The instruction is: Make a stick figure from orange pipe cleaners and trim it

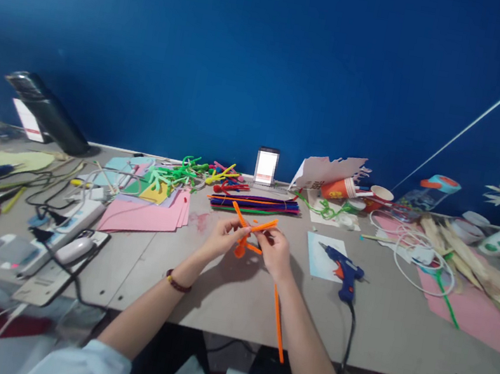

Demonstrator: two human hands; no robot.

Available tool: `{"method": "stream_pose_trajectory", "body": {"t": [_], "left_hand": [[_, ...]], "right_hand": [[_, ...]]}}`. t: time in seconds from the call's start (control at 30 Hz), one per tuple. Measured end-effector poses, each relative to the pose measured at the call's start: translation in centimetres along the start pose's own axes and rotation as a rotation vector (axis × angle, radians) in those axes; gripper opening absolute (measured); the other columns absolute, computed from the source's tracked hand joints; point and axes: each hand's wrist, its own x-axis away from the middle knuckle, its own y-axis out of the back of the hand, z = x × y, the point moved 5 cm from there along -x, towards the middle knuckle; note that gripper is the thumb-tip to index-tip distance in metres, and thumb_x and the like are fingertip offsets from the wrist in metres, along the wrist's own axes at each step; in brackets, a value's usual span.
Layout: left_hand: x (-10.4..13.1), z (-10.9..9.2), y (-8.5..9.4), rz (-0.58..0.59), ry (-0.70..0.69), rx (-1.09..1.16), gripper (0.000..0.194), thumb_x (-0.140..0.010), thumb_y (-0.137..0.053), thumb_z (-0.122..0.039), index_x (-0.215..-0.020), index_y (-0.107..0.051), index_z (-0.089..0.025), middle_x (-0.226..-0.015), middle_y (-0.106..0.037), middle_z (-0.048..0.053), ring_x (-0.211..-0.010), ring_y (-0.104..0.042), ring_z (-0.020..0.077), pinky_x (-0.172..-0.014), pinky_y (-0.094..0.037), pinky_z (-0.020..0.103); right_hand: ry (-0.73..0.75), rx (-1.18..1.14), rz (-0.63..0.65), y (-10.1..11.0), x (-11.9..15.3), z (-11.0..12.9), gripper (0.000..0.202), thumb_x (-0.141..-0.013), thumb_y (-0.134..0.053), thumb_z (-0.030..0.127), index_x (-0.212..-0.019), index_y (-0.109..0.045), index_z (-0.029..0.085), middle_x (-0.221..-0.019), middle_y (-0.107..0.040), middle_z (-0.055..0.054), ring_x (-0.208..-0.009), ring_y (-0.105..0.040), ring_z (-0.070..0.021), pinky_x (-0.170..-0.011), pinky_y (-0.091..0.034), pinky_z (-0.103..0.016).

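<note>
Orange pipe cleaners, bent and joined into a small shape with crossing ends, are held between my two hands above the table. My left hand pinches the shape from the left, its fingers closed. From the other side, the closed fingers of my right hand grip it too. Another orange pipe cleaner lies beside my right forearm, reaching over the table's front edge; whether it joins the held shape is hidden. Just beyond my hands sits a bundle of purple, red and green pipe cleaners.
A blue glue gun rests on a card at right, its cord trailing over the edge. Pink paper sheets, a power strip and a mouse lie left. Against the wall stand a phone and a dark bottle.
</note>
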Motion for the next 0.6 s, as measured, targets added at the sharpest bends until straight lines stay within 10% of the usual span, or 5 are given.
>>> {"method": "stream_pose_trajectory", "body": {"t": [0.33, 0.6], "left_hand": [[0.8, 1.8, -1.4, 0.226, 0.461, 0.536, 0.025, -0.065, -0.073, -0.036, -0.069, -0.064, -0.012, -0.063, -0.059, 0.002, -0.054, -0.051, 0.0075, -0.053, -0.039, 0.019], [0.1, 0.5, -0.1, -0.038, 0.088, 0.106, 0.025, -0.077, -0.059, -0.04, -0.079, -0.062, -0.016, -0.074, -0.061, 0.002, -0.067, -0.055, 0.0129, -0.062, -0.042, 0.025]], "right_hand": [[0.05, -0.092, 0.075, 0.0, 0.0, 0.4, 0.013, -0.077, -0.06, 0.031, -0.076, -0.066, 0.02, -0.083, -0.06, -0.003, -0.075, -0.057, -0.0158, -0.067, -0.046, -0.027], [-0.027, -0.087, -0.056, 0.3, -0.2, -0.5, 0.018, -0.075, -0.06, 0.036, -0.074, -0.062, 0.019, -0.079, -0.06, -0.002, -0.07, -0.054, -0.0145, -0.065, -0.044, -0.027]]}}
